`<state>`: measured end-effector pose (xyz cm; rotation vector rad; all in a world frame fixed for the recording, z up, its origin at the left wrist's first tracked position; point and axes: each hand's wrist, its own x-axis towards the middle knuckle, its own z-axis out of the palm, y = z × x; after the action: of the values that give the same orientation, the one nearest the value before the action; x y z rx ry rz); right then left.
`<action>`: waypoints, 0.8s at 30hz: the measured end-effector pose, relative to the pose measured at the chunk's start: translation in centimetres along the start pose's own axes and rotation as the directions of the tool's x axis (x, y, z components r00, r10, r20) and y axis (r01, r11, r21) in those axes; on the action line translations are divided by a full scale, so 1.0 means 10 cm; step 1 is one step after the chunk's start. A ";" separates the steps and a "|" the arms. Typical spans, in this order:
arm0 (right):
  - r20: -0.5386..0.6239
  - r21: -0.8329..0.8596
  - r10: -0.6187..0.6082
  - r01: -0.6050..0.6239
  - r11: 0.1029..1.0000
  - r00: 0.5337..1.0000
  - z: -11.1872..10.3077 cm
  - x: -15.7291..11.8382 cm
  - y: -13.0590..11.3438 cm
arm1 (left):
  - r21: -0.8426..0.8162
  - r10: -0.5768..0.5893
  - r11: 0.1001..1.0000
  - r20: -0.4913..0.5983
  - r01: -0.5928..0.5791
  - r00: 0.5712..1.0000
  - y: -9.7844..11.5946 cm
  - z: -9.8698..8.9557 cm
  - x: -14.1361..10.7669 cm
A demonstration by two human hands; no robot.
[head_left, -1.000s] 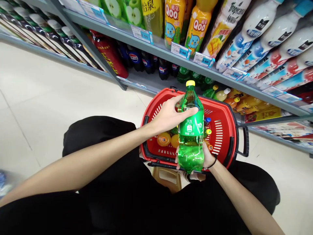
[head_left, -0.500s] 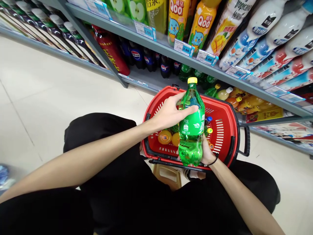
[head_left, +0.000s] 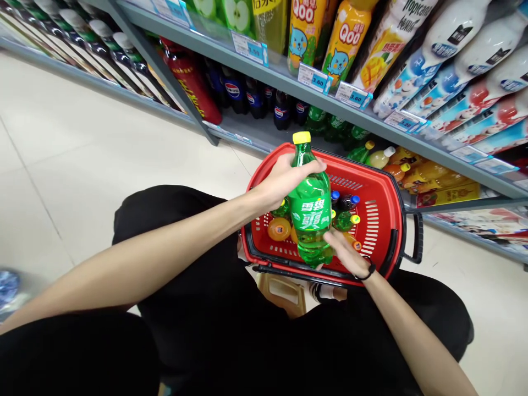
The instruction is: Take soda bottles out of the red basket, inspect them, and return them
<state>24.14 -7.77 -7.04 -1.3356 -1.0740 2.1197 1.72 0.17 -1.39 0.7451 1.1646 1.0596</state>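
A large green soda bottle [head_left: 310,201] with a yellow cap is held nearly upright over the red shopping basket [head_left: 373,184]. My left hand [head_left: 282,179] is closed around its upper part, thumb across the front. Lower down, my right hand [head_left: 346,254] grips the bottle near its base, with the thumb on the front and the other fingers mostly hidden behind and beneath it. Inside the basket are orange drink bottles [head_left: 279,229], a green bottle [head_left: 346,220] with a yellow cap and dark bottles [head_left: 350,201] with blue caps.
Beyond the basket, the lower shelf holds cola bottles [head_left: 282,110] and green bottles [head_left: 358,152]. Orange Qoo bottles [head_left: 339,47] and white bottles [head_left: 454,36] stand on the shelf above. A shelf edge [head_left: 284,77] with price tags runs just past the basket. The basket handle [head_left: 417,237] sticks out right.
The bottle has moved a little left and turned, so a different side of its label faces me. My right hand has shifted, its thumb now on the bottle's front.
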 end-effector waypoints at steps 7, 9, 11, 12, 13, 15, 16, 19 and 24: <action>0.090 -0.472 -0.134 0.161 0.867 0.987 0.03 -0.08 0.01 | -0.147 -0.095 0.985 -0.008 0.092 0.995 -0.06 -0.04 0.04; 0.062 -0.569 -0.182 0.185 0.801 0.981 0.02 -0.07 0.02 | -0.175 -0.093 0.981 -0.008 0.090 0.996 -0.05 -0.05 0.06; 0.021 -0.617 -0.212 0.179 0.767 0.977 -0.02 -0.06 0.00 | -0.198 -0.078 0.977 -0.004 0.076 0.997 0.00 -0.06 0.08; -0.011 -0.640 -0.234 0.173 0.749 0.972 -0.04 -0.06 -0.01 | -0.205 -0.063 0.977 0.005 0.063 0.998 0.04 -0.07 0.09; -0.049 -0.670 -0.266 0.166 0.724 0.963 -0.07 -0.05 -0.04 | -0.208 -0.049 0.977 0.017 0.051 0.999 0.09 -0.07 0.09; -0.122 -0.743 -0.353 0.151 0.652 0.928 -0.15 -0.04 -0.10 | -0.199 -0.019 0.980 0.044 0.027 0.999 0.17 -0.08 0.10; -0.146 -0.777 -0.405 0.150 0.612 0.902 -0.19 -0.02 -0.13 | -0.192 -0.002 0.981 0.054 0.012 0.999 0.21 -0.09 0.10; -0.159 -0.853 -0.552 0.168 0.495 0.818 -0.35 0.05 -0.21 | -0.170 0.042 0.985 0.067 -0.030 0.997 0.27 -0.12 0.10; -0.148 -0.931 -0.665 0.125 0.344 0.732 -0.67 0.24 -0.24 | -0.224 -0.051 0.973 0.060 0.064 0.997 0.16 -0.17 0.16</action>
<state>28.87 -2.09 -8.14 -1.6144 -2.1066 0.5956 -0.30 2.09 -0.96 0.5550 0.9940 1.0954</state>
